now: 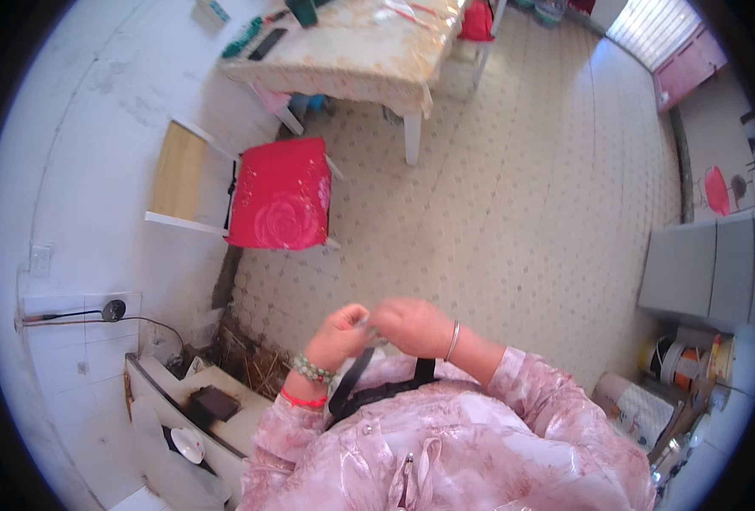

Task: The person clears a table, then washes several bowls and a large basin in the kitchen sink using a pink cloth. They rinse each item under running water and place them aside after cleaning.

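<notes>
Both of my hands meet in front of my chest, above the tiled floor. My left hand (340, 333) has its fingers curled in, with a small pale thing (363, 320) at the fingertips, too small to name. Against it sits my right hand (411, 327), blurred, its fingers bent and turned inward, so what they grip is hidden. A beaded bracelet (312, 369) and a red cord circle my left wrist; a silver bangle (454, 340) is on the right one. Just below the hands, a black strap (352, 382) crosses the front of my pink patterned jacket (479, 441).
A chair with a red floral cover (282, 198) stands ahead to the left. Beyond it is a table with a patterned cloth (352, 57). At lower left lies a stove ledge (160, 377) with a scorched dark plate (215, 404). A grey cabinet (681, 271) stands at right.
</notes>
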`<state>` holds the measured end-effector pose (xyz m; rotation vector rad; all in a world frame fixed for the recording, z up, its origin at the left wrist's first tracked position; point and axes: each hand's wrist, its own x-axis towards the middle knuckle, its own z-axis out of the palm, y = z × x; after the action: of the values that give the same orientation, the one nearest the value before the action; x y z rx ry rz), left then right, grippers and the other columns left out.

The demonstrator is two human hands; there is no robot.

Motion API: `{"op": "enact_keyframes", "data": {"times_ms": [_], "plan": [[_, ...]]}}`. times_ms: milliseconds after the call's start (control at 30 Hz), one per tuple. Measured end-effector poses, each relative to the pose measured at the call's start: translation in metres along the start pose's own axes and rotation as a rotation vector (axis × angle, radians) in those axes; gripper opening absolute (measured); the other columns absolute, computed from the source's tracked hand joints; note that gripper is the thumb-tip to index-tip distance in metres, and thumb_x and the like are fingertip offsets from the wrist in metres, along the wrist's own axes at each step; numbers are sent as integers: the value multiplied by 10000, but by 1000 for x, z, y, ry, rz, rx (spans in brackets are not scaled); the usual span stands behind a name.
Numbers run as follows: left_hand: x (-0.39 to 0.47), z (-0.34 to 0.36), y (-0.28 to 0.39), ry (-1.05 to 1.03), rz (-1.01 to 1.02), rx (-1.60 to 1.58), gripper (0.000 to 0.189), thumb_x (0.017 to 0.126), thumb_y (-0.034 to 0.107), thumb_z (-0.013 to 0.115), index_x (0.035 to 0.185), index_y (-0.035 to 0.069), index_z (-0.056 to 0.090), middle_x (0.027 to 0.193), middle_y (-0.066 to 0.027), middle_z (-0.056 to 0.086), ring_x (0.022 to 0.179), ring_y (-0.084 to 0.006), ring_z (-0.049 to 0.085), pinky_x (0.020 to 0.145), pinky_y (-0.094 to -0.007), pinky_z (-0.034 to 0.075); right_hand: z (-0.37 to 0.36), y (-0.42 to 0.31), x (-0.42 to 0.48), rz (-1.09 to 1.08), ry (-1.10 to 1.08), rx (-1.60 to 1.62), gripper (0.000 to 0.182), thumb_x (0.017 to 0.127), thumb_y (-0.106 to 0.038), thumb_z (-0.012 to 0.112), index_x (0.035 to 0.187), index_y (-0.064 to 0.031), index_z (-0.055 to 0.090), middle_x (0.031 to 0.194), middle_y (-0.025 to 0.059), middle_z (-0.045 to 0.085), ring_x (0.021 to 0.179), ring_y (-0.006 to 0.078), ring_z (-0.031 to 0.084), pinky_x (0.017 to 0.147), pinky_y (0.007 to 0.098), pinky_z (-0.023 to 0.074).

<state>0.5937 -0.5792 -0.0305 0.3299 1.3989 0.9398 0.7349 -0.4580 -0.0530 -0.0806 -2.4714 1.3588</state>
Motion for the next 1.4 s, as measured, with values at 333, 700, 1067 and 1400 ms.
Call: {"op": "enact_keyframes", "data": {"times_ms": [333,700,1067,1400], "plan": [[40,58,56,106,807,882,206,658,-71,611,829,41,587,852,-99,563,721,-235,565,653,-270,456,-41,48,-25,893,147,1572,59,868,-137,459,876,-87,491,649,-26,438,446,38,323,380,187,212],[84,45,123,69,1235,773,169,662,-20,627,809,47,579,933,-109,577,858,-296,539,760,-365,441,-99,63,25,898,-27,1129,133,888,-181,437,872,-89,532,660,-51,427,519,26,341,430,184,247],[181,66,160,278,665,296,60,764,31,610,812,33,575,745,-28,555,623,-107,544,531,-242,443,-173,86,60,499,296,219,277,866,-118,478,1133,-43,467,761,88,546,672,195,563,572,296,446],[278,192,244,-289,162,-282,211,773,20,584,959,54,490,749,-8,513,546,-94,482,470,-245,392,-371,159,46,-202,166,-316,192,723,-174,619,885,-78,581,746,91,560,663,262,572,554,333,460]]}}
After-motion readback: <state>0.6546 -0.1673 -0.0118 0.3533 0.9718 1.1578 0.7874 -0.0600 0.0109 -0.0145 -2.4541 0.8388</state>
